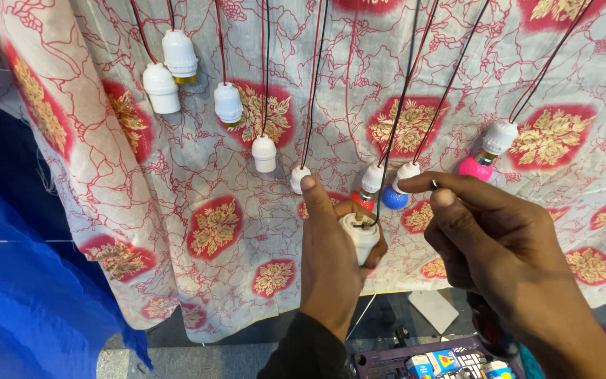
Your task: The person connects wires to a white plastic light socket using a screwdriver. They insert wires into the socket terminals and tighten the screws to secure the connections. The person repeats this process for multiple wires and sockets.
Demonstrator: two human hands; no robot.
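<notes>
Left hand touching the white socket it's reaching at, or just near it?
Touching. The head view shows the left hand wrapped around the white socket, fingers curled behind it and the thumb raised beside it, no gap visible. The right hand pinches something small nearby.

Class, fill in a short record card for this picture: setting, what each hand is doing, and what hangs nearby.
Setting: patterned cloth hung as a backdrop
Left hand: grips a white lamp holder, thumb raised
Right hand: pinches a small dark part between thumb and forefinger
Hanging: empty white holders on wires; a blue bulb and a pink bulb fitted
Below: tray of small boxes
</notes>
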